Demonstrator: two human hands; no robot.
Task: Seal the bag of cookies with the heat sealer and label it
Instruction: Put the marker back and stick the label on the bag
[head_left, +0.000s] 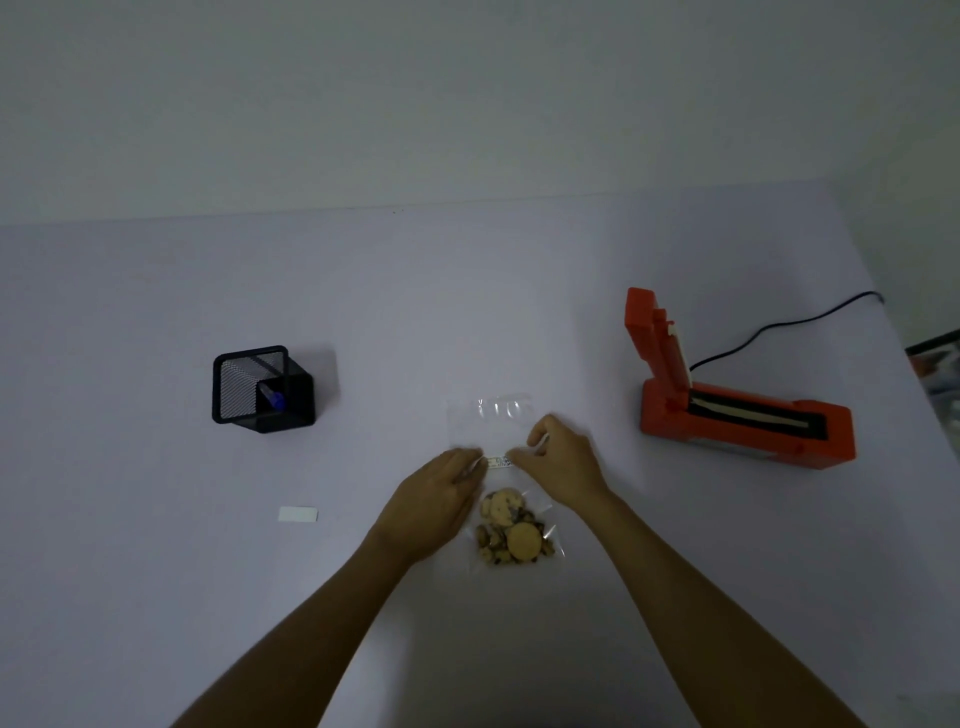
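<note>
Both hands are down on the clear bag (491, 431), which lies flat near the middle of the bench (156, 597), a little toward the near edge. The cookies (511, 530) sit bunched at the bag's near end, between the two wrists. Across the bag's middle runs a small white label (498, 461), and here's the left hand (431, 506), fingertips on the label's left end, while the right hand (563, 462) is at its right end, fingers curled over; whether either one pinches the strip or only presses it onto the plastic, I cannot tell. The bag's far end lies flat and shiny beyond the fingers. Over toward the right edge sits the orange heat sealer (727, 405), lid raised upright, its black cord (779, 327) trailing off to the far right corner. Toward the left edge stands a black mesh pen holder (260, 389) with a blue-tipped pen (275, 400) inside, and nearer the front lies a white slip (297, 514), well apart from the bag
</note>
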